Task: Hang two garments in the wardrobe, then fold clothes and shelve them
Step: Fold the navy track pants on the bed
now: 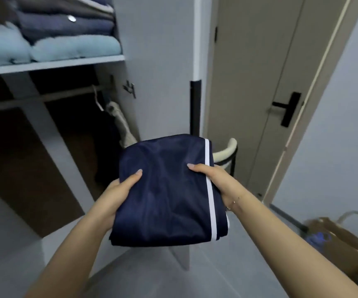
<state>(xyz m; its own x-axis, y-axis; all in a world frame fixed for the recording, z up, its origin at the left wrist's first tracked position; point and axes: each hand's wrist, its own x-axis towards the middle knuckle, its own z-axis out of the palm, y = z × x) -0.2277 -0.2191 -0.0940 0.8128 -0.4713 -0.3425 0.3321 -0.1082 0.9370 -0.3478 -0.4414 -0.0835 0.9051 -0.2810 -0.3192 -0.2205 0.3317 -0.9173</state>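
Two bare forearms reaching forward from the lower edge, both carrying one folded navy garment [169,190] in the air, in front of the open wardrobe [152,61]. Left hand [118,190] gripping the left edge of the garment: thumb lying on top of the cloth, other fingers hidden underneath. Right hand [214,179] gripping the right edge in the same way, thumb on top near the white stripe [210,190], fingers hidden below; thin bracelet [236,200] on that wrist. Stripe running along the right side of the folded garment, from far edge to near edge.

Up on the left, the wardrobe shelf [51,64], already loaded with folded clothes: light blue pieces [75,48] at the bottom, dark blue pieces [66,26] stacked on them, grey ones at the very top of the frame. Under the shelf, a hanging rail [44,96] with a hanger hook [97,97] near its right end, and beside it a pale garment [121,123] hanging down, next to something dark; not possible to tell what.

Behind the held garment, a curved cream chair back [227,150] on a black frame. Further right, a beige door [249,82] with a black lever handle [286,107]. At lower right on the grey floor, a brown basket [341,244] with a pale loop handle and something blue inside, blurred.
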